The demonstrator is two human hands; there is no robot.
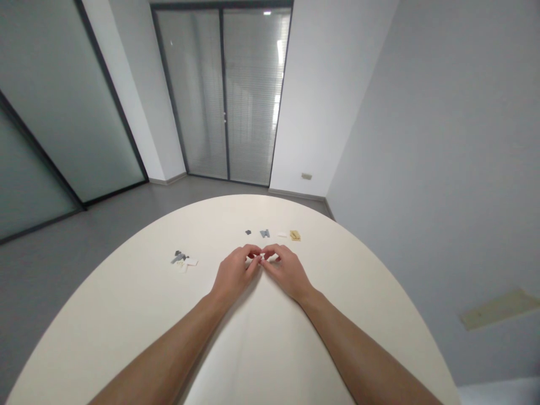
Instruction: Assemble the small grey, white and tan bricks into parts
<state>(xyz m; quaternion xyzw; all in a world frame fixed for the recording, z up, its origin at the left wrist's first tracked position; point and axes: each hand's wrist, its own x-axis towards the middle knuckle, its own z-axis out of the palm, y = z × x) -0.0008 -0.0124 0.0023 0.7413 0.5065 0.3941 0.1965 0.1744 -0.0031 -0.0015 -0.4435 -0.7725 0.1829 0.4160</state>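
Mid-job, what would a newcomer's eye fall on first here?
First, the left grip and right grip, close together over the white table; anything between them is too small to tell. Then the yellow piece, at the right end of a short row beyond them, and the grey-and-white pile to their left.

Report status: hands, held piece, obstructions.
Left hand, right hand: meeting, pinching. Small piece between them, mostly hidden, unidentifiable. Yellow piece beyond; nothing visibly blocking.

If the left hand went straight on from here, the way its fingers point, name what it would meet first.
Most likely the right hand: its fingertips lie just ahead of the left hand. Whether the two already touch is too small to tell.
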